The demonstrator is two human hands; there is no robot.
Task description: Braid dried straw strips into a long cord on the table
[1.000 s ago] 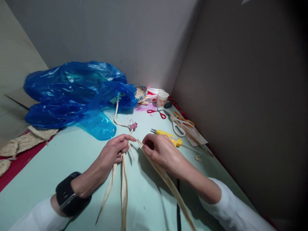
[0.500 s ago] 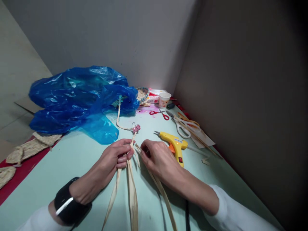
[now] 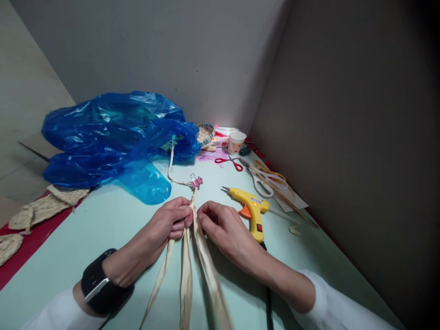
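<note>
Pieces of braided straw (image 3: 51, 208) lie at the left edge, partly on a red surface (image 3: 32, 256). The blue bag (image 3: 103, 133) sits crumpled at the back left of the pale green table (image 3: 85, 238). A black band (image 3: 105, 284) encloses the left wrist.

The left hand (image 3: 173, 221) is closed in a narrow pinch: thumb and forefinger hold the braid (image 3: 194, 197) at its near end, with the other fingers curled below. A thin cord (image 3: 171, 167) runs from the bag opening to the pink clip (image 3: 197, 182), which grips the braid just beyond the hands. Three pale strips fan toward the wearer: the left strip (image 3: 160, 279) and the middle strip (image 3: 186, 275) hang below the left hand; the right strip (image 3: 208, 261) passes between both hands.

The right hand (image 3: 225, 227) has thumb and forefinger close together at the upper edge of the right strip. The grip opening is narrow; whether it pinches the strip cannot be determined.

The basket (image 3: 206, 134) and cup (image 3: 236, 142) stand at the back. Red scissors (image 3: 238, 166) lie nearer. The yellow glue gun (image 3: 252, 206) rests beyond the right forearm, nozzle pointing left. White-handled scissors (image 3: 263, 188) and a stick (image 3: 287, 200) lie farther right, the stick partly over a card (image 3: 295, 201).
</note>
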